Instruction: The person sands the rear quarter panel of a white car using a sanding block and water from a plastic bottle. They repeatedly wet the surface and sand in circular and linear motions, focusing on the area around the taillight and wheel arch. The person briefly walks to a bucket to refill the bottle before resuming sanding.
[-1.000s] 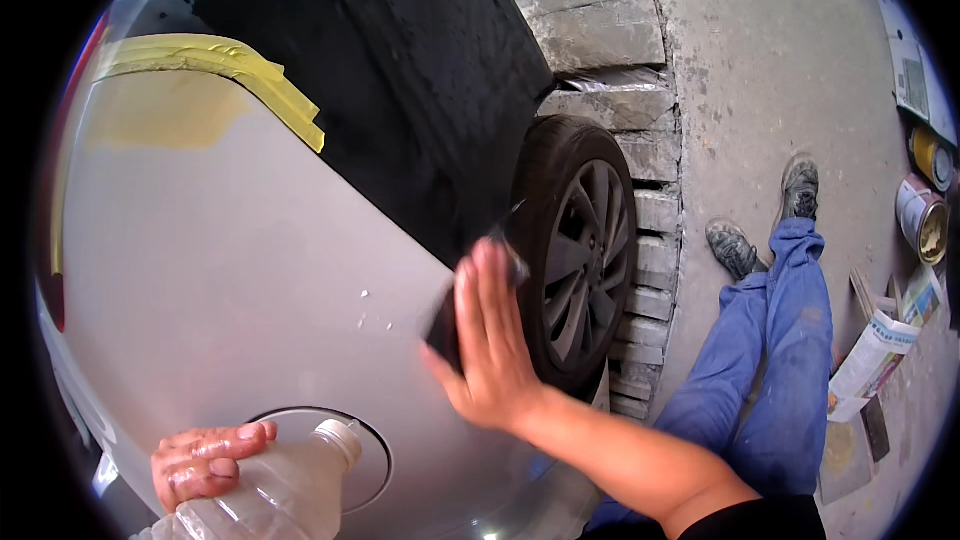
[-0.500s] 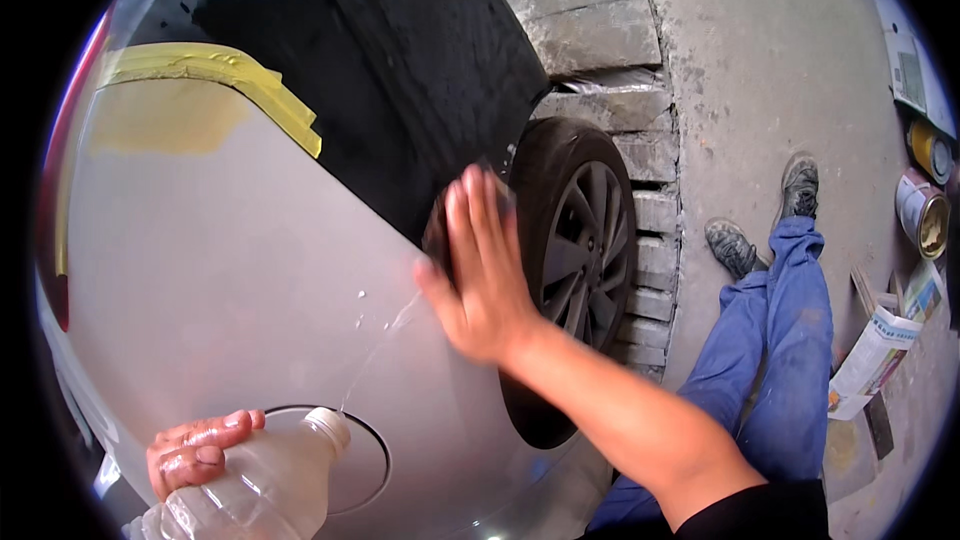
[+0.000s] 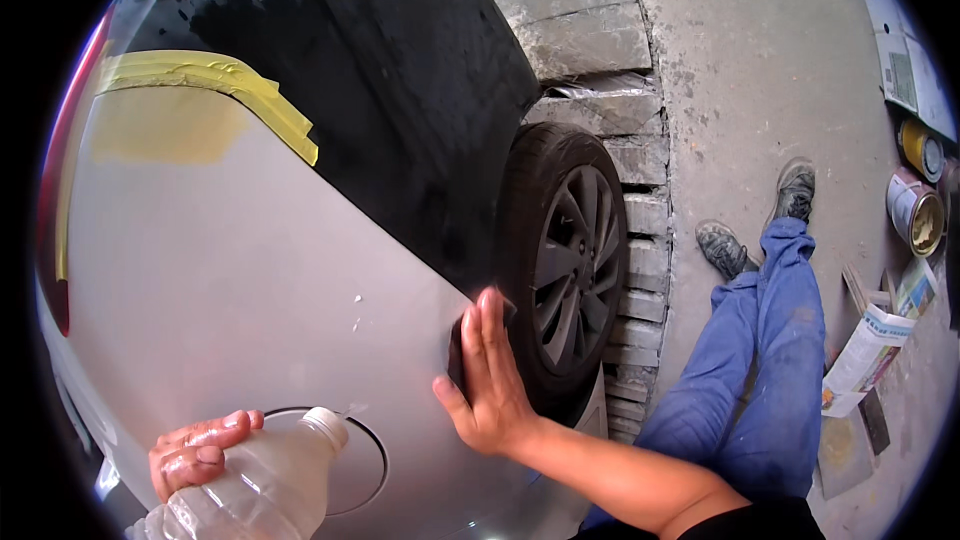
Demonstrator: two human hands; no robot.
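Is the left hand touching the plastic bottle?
Touching: the head view shows the left hand wrapped over the side of the plastic bottle, with no gap between them.

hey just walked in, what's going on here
A person is working on the side of a silver car. Their left hand grips a clear plastic bottle, its neck pointing up and right beside the round fuel flap. Their right hand is spread near the wheel, with a dark item, too hidden to identify, under it. Yellow tape runs along part of the silver panel's upper edge.
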